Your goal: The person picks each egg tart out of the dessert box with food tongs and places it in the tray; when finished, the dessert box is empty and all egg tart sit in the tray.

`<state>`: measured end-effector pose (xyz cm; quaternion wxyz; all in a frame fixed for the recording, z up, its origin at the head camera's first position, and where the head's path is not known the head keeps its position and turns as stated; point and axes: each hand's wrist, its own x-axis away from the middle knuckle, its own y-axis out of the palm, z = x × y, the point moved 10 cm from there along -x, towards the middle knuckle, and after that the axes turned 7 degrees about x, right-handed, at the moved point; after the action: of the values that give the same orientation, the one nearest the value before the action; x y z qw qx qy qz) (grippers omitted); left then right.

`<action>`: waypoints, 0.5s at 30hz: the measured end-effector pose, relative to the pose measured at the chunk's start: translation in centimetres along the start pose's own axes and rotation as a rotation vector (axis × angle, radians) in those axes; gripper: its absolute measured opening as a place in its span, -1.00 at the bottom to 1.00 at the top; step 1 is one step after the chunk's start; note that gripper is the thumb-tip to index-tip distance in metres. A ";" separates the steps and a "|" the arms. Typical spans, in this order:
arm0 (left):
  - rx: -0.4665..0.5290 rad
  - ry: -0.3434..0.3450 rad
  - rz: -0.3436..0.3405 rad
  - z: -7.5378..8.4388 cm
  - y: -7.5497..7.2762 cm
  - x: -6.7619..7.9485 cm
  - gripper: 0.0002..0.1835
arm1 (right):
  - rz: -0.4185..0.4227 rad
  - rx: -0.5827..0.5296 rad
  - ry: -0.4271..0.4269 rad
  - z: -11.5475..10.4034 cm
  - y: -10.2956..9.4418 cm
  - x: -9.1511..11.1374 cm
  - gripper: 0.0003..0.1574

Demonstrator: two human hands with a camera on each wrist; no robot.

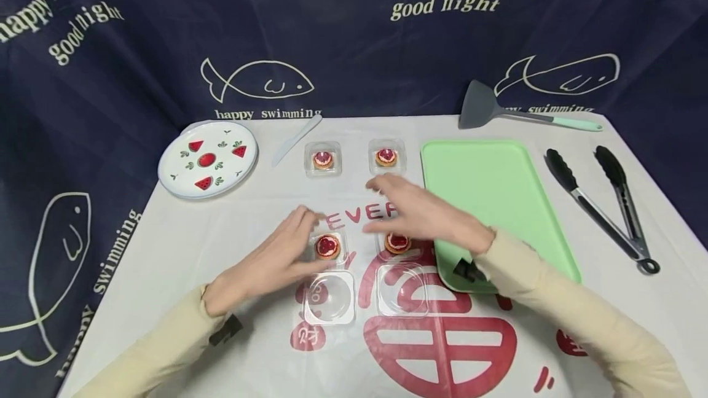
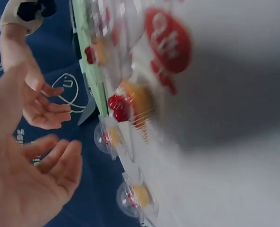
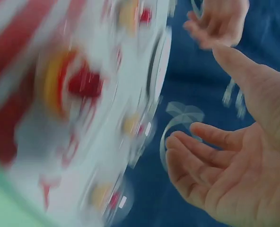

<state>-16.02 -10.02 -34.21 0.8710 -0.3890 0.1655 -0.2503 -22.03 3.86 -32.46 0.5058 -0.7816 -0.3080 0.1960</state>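
Note:
My left hand (image 1: 268, 263) hovers, fingers relaxed and spread, beside a red-topped tart (image 1: 327, 247) in a clear plastic box with its lid (image 1: 330, 312) folded open toward me. Across from it, my right hand (image 1: 423, 210) hangs palm inward above a second tart (image 1: 397, 243), whose clear lid (image 1: 402, 290) also lies open. Neither hand holds anything; in the left wrist view the left palm (image 2: 31, 184) faces up from empty, loosely bent fingers. The right wrist view gives the right palm (image 3: 239, 165) bare too. Farther back, two boxed tarts (image 1: 323, 159) (image 1: 386, 156) sit under closed domed lids.
A light green tray (image 1: 481, 183) lies right of the boxes, partly under my right forearm. Beyond it are black-tipped tongs (image 1: 603, 214) and a grey spatula (image 1: 480, 106). At the back left are a watermelon-patterned plate (image 1: 221, 140) and a pale plastic knife (image 1: 297, 140).

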 end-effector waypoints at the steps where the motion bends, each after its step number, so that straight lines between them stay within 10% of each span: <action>1: 0.038 -0.003 0.023 -0.2 -0.4 -0.8 -0.26 | 0.014 -0.013 0.017 1.2 -0.6 -0.4 -0.10; 7: 0.192 -0.046 0.119 -2.1 -1.6 -6.5 -0.08 | 0.088 -0.064 0.094 7.6 -2.9 -3.0 -0.08; 15: 0.242 -0.223 0.083 -5.2 -0.5 -13.7 -0.07 | 0.001 -0.112 0.152 12.0 -2.9 -5.6 0.02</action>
<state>-29.95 -5.63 -35.82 0.9340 -0.2995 0.0526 -0.1875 -34.41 8.96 -34.76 0.4831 -0.8214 -0.2789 0.1186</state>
